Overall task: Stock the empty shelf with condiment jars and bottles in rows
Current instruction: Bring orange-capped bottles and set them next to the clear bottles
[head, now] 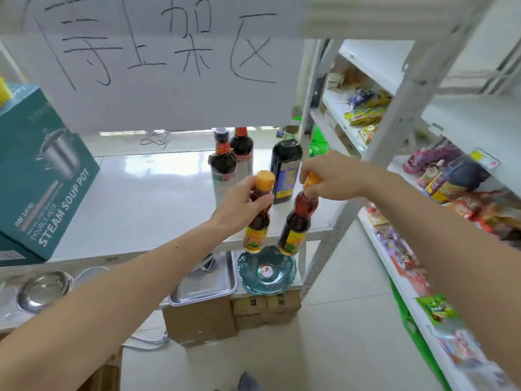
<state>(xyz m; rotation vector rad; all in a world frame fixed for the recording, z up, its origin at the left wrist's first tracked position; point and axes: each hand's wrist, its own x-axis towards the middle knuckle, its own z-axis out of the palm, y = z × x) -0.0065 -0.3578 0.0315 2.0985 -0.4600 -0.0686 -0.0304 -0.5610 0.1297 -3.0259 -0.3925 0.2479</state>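
Observation:
My left hand point(239, 201) grips the neck of a small dark-red sauce bottle point(258, 221) with an orange cap and yellow label. My right hand point(329, 176) holds a second, matching bottle point(296, 224) by its orange cap, tilted. Both bottles hang just above the front edge of the white shelf point(146, 204). On the shelf behind them stand two dark bottles with red caps point(224, 165), point(242, 149) and a larger dark bottle with a blue label point(285, 167).
A teal steam soup pot box point(39, 176) fills the shelf's left end. A white handwritten sign point(169, 60) hangs above. Below are a steel tray point(205, 283), a glass dish point(266, 273), cardboard boxes point(203, 320) and a metal bowl point(42, 289). Snack shelves point(423, 249) run along the right.

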